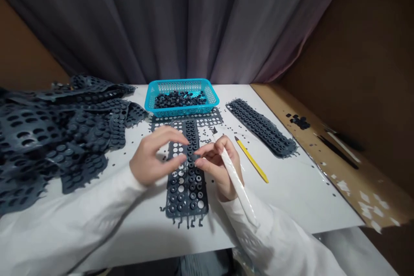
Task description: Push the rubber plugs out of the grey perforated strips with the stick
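Observation:
A dark rubber sheet of round moulded rings lies in front of me, with several round holes showing white table through them. Over its left side is my left hand, thumb and fingers spread apart with nothing visible between them. My right hand holds a white-handled tool with a dark pointed tip, slanted across the palm. Its thumb and forefinger come together over the sheet's right rows; whether a small piece sits between them I cannot make out.
Behind the sheet, a blue basket of small black pieces stands on another perforated sheet. Heaped rubber sheets lie left. On the right are a yellow tool, another ringed sheet and a small black pile. Dark bits dot the table.

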